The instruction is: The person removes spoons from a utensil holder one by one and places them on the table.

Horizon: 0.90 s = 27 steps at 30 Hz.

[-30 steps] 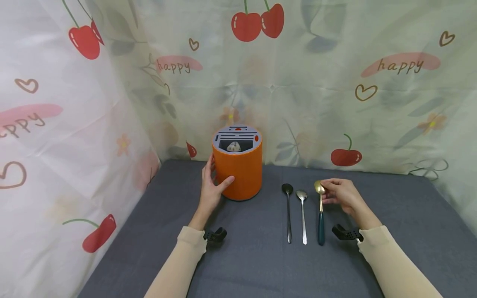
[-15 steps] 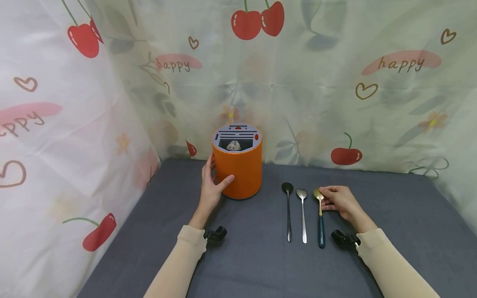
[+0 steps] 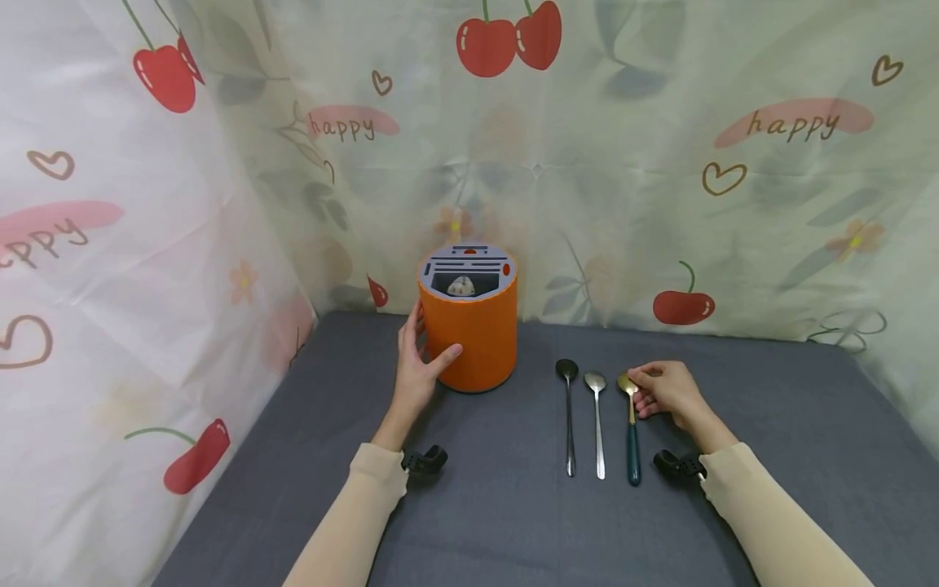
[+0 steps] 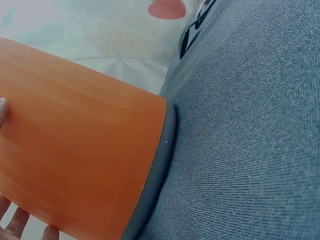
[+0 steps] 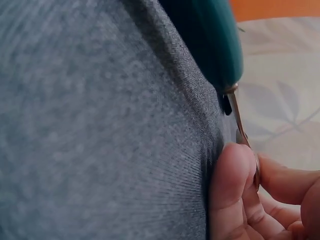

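Observation:
An orange cylindrical canister (image 3: pixel 473 346) with a printed pale top stands upright at the back middle of the table. My left hand (image 3: pixel 418 371) grips its left side, thumb across the front and fingers round the back. In the left wrist view the canister wall (image 4: pixel 75 145) fills much of the picture, with fingertips (image 4: pixel 20 220) along its lower edge. Over on the right, my right hand (image 3: pixel 669 393) pinches a gold spoon (image 3: pixel 633 452) with a dark teal handle by its bowl end. The right wrist view shows this handle (image 5: pixel 212 40) close up, thumb and fingers at the gold end.
A black long-handled spoon (image 3: pixel 568 424) and a silver spoon (image 3: pixel 597 432) lie side by side, left of the gold one. Dark grey cloth (image 3: pixel 499 505) covers the table. A cherry-patterned curtain (image 3: pixel 587 122) rises behind it and on the left.
My right hand has brought the gold spoon a little nearer to me, so its bowl sits lower than a second ago. The left hand and canister stay put.

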Each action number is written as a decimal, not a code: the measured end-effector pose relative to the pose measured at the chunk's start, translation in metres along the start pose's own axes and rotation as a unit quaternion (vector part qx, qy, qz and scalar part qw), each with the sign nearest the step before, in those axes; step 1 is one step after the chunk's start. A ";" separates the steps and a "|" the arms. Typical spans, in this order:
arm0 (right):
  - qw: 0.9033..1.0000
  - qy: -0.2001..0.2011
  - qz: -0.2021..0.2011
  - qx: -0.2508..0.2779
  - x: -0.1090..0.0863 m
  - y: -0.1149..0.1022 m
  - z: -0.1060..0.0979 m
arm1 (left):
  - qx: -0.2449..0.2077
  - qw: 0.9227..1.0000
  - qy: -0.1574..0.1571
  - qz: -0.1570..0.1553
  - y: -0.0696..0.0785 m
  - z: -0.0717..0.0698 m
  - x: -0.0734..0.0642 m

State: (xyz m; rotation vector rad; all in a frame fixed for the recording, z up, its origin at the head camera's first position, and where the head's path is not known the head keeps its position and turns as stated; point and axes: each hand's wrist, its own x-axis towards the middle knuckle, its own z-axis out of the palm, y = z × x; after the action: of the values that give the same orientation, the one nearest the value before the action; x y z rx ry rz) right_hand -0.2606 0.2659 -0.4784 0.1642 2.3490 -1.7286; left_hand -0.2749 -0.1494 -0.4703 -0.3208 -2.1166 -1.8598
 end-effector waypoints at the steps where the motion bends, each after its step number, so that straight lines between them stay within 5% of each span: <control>1: 1.000 0.003 0.003 -0.005 0.000 -0.001 0.000 | 0.000 1.000 0.000 0.000 0.000 0.000 0.000; 27: 0.997 0.031 0.015 -0.074 0.004 -0.007 0.007 | -0.001 1.000 0.001 -0.003 0.001 0.000 0.000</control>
State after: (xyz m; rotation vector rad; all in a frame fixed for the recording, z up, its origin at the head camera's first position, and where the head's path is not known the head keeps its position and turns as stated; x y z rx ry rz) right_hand -0.2649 0.2574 -0.4745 0.2293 2.4952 -1.5500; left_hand -0.2747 -0.1491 -0.4695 -0.3130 -2.1170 -1.8664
